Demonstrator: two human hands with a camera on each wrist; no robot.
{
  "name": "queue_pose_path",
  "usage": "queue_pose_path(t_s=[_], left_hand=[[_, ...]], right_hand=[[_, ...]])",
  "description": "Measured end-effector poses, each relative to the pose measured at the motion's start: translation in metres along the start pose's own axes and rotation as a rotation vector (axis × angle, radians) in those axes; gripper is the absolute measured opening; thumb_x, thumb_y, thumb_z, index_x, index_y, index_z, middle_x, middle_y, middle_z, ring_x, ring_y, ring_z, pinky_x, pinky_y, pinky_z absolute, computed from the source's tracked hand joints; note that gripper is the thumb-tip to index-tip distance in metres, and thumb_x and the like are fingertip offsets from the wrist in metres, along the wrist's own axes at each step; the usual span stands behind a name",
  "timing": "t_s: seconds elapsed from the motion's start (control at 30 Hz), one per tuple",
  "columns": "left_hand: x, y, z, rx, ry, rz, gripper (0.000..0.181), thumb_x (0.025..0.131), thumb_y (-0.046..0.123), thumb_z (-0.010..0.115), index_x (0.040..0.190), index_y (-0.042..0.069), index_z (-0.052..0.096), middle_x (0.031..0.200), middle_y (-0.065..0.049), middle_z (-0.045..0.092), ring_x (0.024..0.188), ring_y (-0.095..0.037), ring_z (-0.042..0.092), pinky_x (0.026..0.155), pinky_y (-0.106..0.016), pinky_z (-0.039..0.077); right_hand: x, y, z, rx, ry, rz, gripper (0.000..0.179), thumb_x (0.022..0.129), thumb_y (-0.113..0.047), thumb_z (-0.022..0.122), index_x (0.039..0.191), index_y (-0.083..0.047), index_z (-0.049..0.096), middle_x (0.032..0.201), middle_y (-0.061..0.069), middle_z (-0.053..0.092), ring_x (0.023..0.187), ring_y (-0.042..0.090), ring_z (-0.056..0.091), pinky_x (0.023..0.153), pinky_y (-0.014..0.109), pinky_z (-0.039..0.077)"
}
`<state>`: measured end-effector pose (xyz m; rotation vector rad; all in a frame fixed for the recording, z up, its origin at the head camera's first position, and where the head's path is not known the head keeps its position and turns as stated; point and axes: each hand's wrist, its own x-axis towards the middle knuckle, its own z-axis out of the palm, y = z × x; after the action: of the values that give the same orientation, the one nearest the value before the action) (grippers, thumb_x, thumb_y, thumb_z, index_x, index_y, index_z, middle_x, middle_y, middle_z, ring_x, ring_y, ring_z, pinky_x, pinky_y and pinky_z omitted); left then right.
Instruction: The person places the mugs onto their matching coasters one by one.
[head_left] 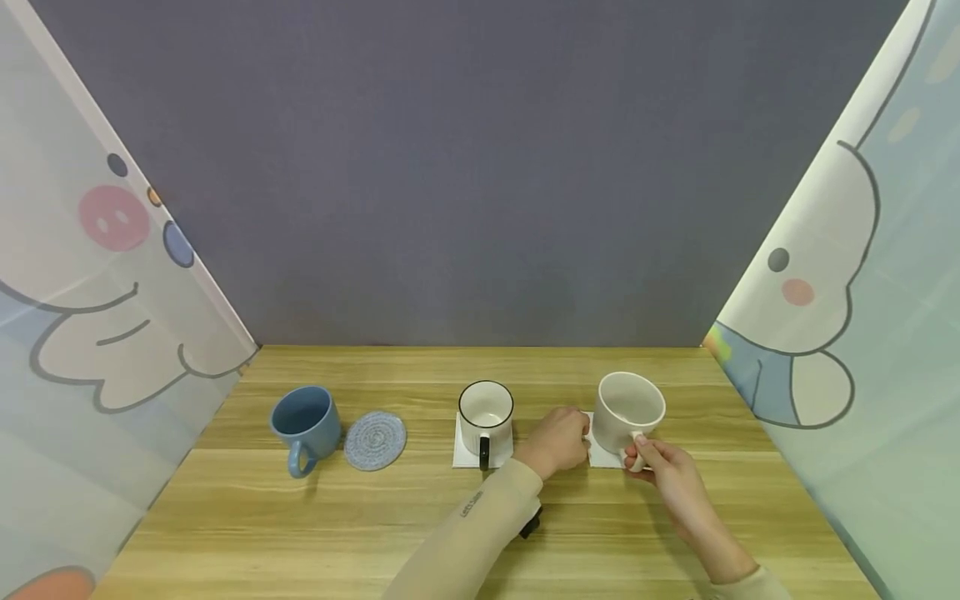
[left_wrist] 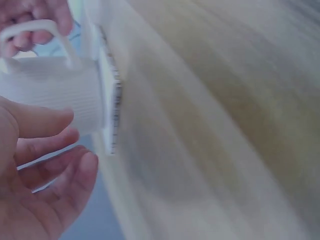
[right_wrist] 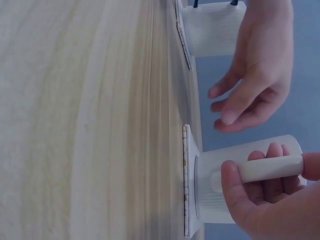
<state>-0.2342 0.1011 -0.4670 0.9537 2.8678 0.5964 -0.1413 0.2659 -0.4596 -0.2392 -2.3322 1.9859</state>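
One right hand (head_left: 670, 477) pinched a white ceramic mug (head_left: 624, 417) by its handle (right_wrist: 272, 169), likely for steadiness; leftward, the left hand (head_left: 557, 440) hung spread.

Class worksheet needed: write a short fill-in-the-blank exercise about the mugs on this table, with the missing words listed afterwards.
1. The person's right grip holds the plain white mug by its ____.
2. In the head view, the leftmost mug is coloured ____.
3. The middle mug is edged in ____.
4. The bare coaster has a ____ shape.

Missing words: handle; blue; black; round.
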Motion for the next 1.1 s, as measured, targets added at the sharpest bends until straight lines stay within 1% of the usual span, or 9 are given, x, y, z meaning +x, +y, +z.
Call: queue_pose_path(t_s=[0.07,0.17,0.3,0.4,0.57,0.7,0.87,0.97,1.1], left_hand=[[-0.004,0.003,-0.006,0.013,-0.001,0.01,0.018,0.085,0.021,0.068,0.071,0.018,0.057,0.072,0.008,0.049,0.067,-0.007,0.046,0.055,-0.02,0.037],[-0.01,0.008,-0.014,0.029,0.005,0.043,0.016,0.087,0.026,0.067,0.074,0.019,0.059,0.074,0.009,0.05,0.067,-0.006,0.046,0.055,-0.02,0.038],[-0.02,0.013,-0.026,0.048,0.033,0.087,0.012,0.088,0.029,0.065,0.08,0.02,0.064,0.078,0.011,0.053,0.069,-0.005,0.049,0.055,-0.019,0.039],[-0.029,0.017,-0.038,0.057,0.064,0.127,0.01,0.089,0.029,0.064,0.085,0.02,0.066,0.082,0.011,0.055,0.071,-0.003,0.049,0.055,-0.017,0.039],[-0.043,0.02,-0.062,-0.01,0.088,0.189,0.014,0.092,0.032,0.06,0.094,0.02,0.067,0.089,0.012,0.057,0.072,0.0,0.048,0.059,-0.013,0.039],[-0.053,0.019,-0.077,-0.046,0.112,0.197,0.017,0.094,0.034,0.057,0.099,0.021,0.066,0.094,0.012,0.057,0.073,0.001,0.048,0.061,-0.012,0.039],[-0.066,0.012,-0.092,-0.035,0.199,0.21,0.016,0.094,0.03,0.056,0.102,0.02,0.066,0.1,0.011,0.06,0.078,0.0,0.051,0.064,-0.014,0.042],[-0.075,0.005,-0.099,-0.032,0.267,0.223,0.013,0.094,0.028,0.056,0.099,0.021,0.066,0.099,0.012,0.06,0.08,-0.002,0.055,0.064,-0.014,0.044],[-0.084,-0.007,-0.107,-0.055,0.351,0.245,0.012,0.095,0.026,0.057,0.098,0.019,0.066,0.097,0.009,0.061,0.081,-0.006,0.058,0.066,-0.015,0.045]], right_hand=[[0.0,0.001,-0.001,-0.002,-0.016,-0.01,0.049,0.102,-0.029,0.043,0.098,0.017,0.057,0.086,0.011,0.059,0.082,0.016,0.059,0.079,0.036,0.055],[-0.001,0.002,-0.003,-0.011,-0.048,-0.019,0.051,0.102,-0.032,0.042,0.097,0.017,0.056,0.087,0.011,0.057,0.084,0.015,0.057,0.081,0.038,0.055],[-0.001,0.003,-0.005,-0.008,-0.074,-0.025,0.052,0.102,-0.033,0.042,0.096,0.016,0.056,0.088,0.009,0.056,0.085,0.014,0.057,0.081,0.039,0.054],[-0.001,0.003,-0.006,0.001,-0.081,-0.034,0.052,0.102,-0.032,0.042,0.097,0.017,0.055,0.087,0.008,0.057,0.085,0.014,0.057,0.081,0.039,0.055],[0.0,0.002,-0.008,-0.014,-0.069,-0.035,0.051,0.102,-0.033,0.042,0.097,0.016,0.055,0.086,0.009,0.057,0.085,0.016,0.057,0.08,0.038,0.055],[0.002,0.0,-0.01,-0.031,-0.053,-0.017,0.051,0.102,-0.034,0.042,0.097,0.015,0.056,0.087,0.01,0.057,0.086,0.015,0.057,0.08,0.037,0.055],[0.004,0.0,-0.009,-0.017,-0.04,0.002,0.051,0.102,-0.033,0.044,0.098,0.016,0.056,0.086,0.009,0.059,0.083,0.015,0.06,0.08,0.036,0.055],[0.004,0.0,-0.008,-0.009,-0.037,0.004,0.051,0.102,-0.032,0.044,0.099,0.018,0.055,0.085,0.01,0.06,0.081,0.015,0.061,0.079,0.037,0.055],[0.003,0.0,-0.008,-0.006,-0.034,-0.001,0.052,0.102,-0.031,0.044,0.098,0.019,0.055,0.083,0.01,0.06,0.081,0.017,0.061,0.079,0.036,0.055]])
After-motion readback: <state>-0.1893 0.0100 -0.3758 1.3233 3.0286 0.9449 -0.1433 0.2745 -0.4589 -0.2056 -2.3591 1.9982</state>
